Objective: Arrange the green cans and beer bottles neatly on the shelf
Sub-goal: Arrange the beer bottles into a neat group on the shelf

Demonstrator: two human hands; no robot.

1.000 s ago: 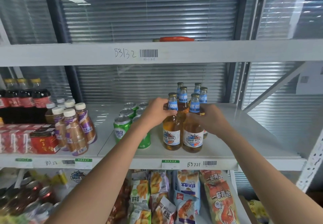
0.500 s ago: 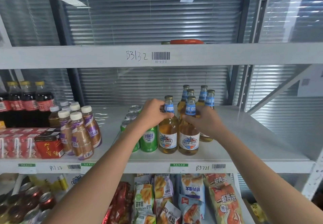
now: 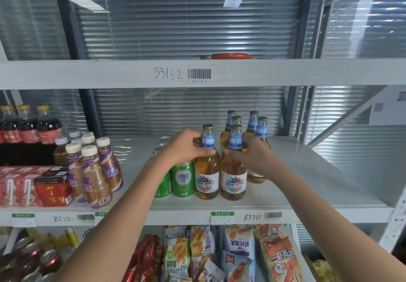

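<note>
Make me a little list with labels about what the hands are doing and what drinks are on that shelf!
left hand: grips the neck of the front left beer bottle
right hand: holds the front right beer bottle by its shoulder
bottles behind: four more beer bottles, upright
green cans: left of the bottles, front one touching the left bottle
shelf: white, bare on the right side
further left: coffee bottles, cola bottles, red cartons

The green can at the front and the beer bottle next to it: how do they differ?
The green can is short, opaque and straight-sided; the beer bottle is taller, clear, amber inside, with a narrow neck. The left hand grips the bottle's neck; nothing holds the can. Both stand upright, side by side, on the shelf.
</note>
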